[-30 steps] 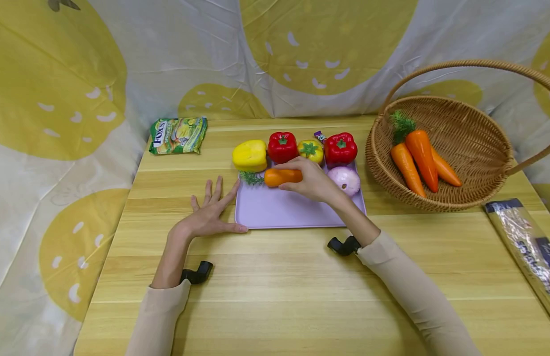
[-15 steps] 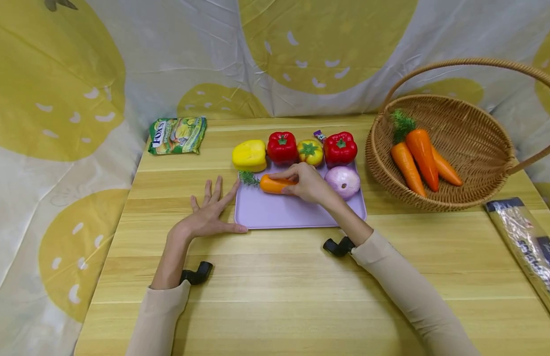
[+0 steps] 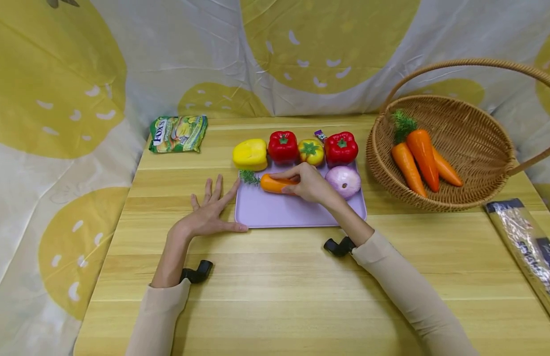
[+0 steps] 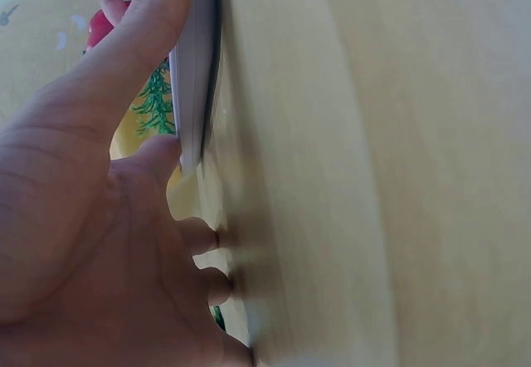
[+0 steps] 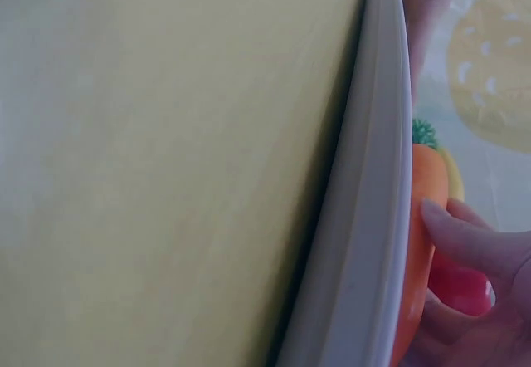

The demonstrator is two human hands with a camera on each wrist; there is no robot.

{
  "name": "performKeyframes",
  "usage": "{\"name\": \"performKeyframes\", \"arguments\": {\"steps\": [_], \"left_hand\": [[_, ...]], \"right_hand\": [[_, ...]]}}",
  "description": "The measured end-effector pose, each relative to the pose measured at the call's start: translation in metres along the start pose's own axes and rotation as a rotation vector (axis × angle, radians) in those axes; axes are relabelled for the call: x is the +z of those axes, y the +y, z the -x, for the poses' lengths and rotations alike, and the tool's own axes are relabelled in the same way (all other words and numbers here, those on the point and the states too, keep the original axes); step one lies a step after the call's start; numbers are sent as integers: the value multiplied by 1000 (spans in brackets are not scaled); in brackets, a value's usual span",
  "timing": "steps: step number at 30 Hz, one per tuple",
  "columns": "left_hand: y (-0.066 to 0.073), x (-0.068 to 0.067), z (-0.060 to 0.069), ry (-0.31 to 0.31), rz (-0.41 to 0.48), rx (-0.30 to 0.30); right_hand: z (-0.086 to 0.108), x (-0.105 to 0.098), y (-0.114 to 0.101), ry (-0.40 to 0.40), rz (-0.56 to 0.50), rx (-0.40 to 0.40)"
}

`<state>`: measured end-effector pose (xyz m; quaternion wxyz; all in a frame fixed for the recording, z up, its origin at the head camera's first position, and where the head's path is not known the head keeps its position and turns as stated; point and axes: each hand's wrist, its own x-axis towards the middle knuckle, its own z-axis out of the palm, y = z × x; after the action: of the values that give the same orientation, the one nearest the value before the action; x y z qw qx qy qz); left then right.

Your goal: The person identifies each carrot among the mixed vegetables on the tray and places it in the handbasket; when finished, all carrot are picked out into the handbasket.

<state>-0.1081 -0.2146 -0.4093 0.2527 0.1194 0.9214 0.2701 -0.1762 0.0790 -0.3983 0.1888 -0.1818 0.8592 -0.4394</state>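
My right hand (image 3: 311, 184) pinches an orange carrot (image 3: 273, 184) with a green leafy top, which lies across the lilac tray (image 3: 275, 212). In the right wrist view the thumb and fingers sit on either side of the carrot (image 5: 426, 180). My left hand (image 3: 209, 213) is spread at the tray's left side, thumb and index fingertip touching its edge. Behind the carrot, along the tray's back, stand a yellow pepper (image 3: 250, 155), a red pepper (image 3: 282, 147), a small yellow tomato-like vegetable (image 3: 311, 151) and another red pepper (image 3: 341, 148). A purple onion (image 3: 343, 181) sits right of my right hand.
A wicker basket (image 3: 479, 143) with a tall handle stands at the right, holding carrots (image 3: 422, 157). Nearer lies a long shiny packet (image 3: 526, 252). A green candy bag (image 3: 179, 134) is at the back left, and a small purple wrapper (image 3: 320, 135) behind the tray.
My right hand has brought the carrot down and slightly left, toward the near side of the tray, within the first half second; since then it has barely moved. The left hand stays put.
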Motion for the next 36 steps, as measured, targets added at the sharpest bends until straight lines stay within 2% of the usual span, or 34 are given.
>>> {"name": "performKeyframes", "arguments": {"steps": [6, 11, 17, 21, 29, 33, 36], "left_hand": [[-6, 4, -3, 19, 30, 4], [-1, 1, -1, 11, 30, 13], [5, -3, 0, -12, -11, -10], [4, -3, 0, -18, -16, -23], [1, -2, 0, -11, -12, -17], [1, -1, -1, -7, -24, -13], [2, -2, -1, -8, -27, -12]], "right_hand": [[0, 0, 2, -2, -27, -7], [1, -2, 3, -11, -19, -22], [6, -12, -2, -90, -31, -27], [12, -20, -4, -125, -59, -21], [37, -53, -18, -99, -67, -79], [53, -76, -23, -46, -113, -65], [67, -96, -27, 22, -132, -60]]}}
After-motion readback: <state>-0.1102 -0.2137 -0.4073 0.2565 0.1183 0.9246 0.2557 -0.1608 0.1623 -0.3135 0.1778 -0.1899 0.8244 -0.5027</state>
